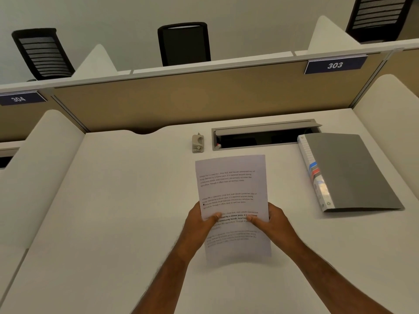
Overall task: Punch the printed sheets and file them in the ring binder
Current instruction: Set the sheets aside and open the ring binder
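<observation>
Printed sheets (231, 196) are held above the middle of the desk (113, 200), pinched at their two long edges: the left hand (200, 225) grips the left edge and the right hand (271, 219) the right, each with a thumb laid over the text and the fingers curled out of sight behind the paper. Whether this is one page or several squared together is hard to tell, since the edges read as a single thin line.

By my reading the task is at its start. No holes show in the paper, the hole punch (198, 143) stands untouched beyond the top edge of the sheets, and the ring binder (349, 173) lies closed well to the right. The next move calls for carrying the paper to the punch and feeding one edge squarely into its slot.

Paper is thin, matte and limp, bowing slightly between the hands. The punch is small, blocky and beige. The binder has a smooth grey plastic cover and a pale labelled spine with blue and red marks.
</observation>
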A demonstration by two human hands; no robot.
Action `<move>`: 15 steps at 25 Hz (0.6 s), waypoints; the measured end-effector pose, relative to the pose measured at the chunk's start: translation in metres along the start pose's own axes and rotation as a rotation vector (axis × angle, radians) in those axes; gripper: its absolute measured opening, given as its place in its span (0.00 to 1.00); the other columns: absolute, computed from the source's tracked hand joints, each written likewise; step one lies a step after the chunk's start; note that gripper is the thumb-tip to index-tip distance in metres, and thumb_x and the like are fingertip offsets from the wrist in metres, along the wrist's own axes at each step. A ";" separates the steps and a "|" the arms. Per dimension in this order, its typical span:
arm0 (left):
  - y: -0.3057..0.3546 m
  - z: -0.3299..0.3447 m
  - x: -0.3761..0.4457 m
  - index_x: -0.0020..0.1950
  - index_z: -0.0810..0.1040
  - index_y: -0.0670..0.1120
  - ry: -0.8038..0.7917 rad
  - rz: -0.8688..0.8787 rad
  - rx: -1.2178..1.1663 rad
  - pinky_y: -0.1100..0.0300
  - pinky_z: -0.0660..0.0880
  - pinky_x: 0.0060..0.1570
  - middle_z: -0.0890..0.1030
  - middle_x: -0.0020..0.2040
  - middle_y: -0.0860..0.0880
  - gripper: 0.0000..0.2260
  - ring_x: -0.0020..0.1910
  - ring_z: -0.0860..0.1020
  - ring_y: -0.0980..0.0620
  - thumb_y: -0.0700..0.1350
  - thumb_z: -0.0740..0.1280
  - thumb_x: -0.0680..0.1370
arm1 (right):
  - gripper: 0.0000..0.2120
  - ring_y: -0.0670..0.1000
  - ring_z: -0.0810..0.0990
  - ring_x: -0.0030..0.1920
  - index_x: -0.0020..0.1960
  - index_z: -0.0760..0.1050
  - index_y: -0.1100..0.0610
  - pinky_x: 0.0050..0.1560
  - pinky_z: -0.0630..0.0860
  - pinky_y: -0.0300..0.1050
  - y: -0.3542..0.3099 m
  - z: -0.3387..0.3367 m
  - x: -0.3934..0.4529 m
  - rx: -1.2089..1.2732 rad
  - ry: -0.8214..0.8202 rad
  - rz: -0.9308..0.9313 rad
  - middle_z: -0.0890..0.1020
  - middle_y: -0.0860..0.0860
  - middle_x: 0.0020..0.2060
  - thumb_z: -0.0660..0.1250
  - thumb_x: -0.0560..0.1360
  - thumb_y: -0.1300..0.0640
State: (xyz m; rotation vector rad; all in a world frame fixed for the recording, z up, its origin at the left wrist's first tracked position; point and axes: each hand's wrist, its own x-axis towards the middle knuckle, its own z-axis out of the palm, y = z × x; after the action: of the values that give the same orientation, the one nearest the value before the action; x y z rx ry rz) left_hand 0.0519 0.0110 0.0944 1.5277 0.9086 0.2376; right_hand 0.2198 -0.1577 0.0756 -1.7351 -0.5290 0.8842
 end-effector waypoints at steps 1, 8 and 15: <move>-0.003 -0.001 0.000 0.66 0.75 0.55 0.008 -0.009 0.005 0.52 0.85 0.48 0.84 0.58 0.55 0.18 0.51 0.86 0.53 0.50 0.74 0.77 | 0.15 0.44 0.86 0.46 0.58 0.76 0.46 0.41 0.83 0.40 0.000 0.001 -0.001 -0.001 -0.002 0.004 0.85 0.42 0.50 0.75 0.74 0.56; -0.023 -0.008 0.003 0.64 0.75 0.56 0.028 -0.077 0.010 0.52 0.85 0.48 0.84 0.59 0.55 0.16 0.49 0.87 0.54 0.51 0.74 0.78 | 0.18 0.45 0.86 0.48 0.60 0.75 0.45 0.45 0.83 0.42 0.012 0.010 -0.009 0.009 -0.009 0.056 0.86 0.41 0.51 0.76 0.73 0.52; -0.041 -0.027 0.001 0.65 0.73 0.54 0.041 -0.099 0.034 0.58 0.85 0.45 0.83 0.60 0.55 0.17 0.48 0.87 0.54 0.51 0.72 0.79 | 0.14 0.49 0.86 0.52 0.62 0.75 0.52 0.49 0.83 0.45 0.019 0.030 -0.010 0.109 -0.053 0.129 0.86 0.46 0.55 0.71 0.78 0.54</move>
State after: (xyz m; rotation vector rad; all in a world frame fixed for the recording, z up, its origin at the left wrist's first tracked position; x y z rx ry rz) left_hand 0.0189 0.0283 0.0619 1.5095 1.0228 0.1833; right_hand 0.1891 -0.1529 0.0560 -1.6647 -0.3993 1.0344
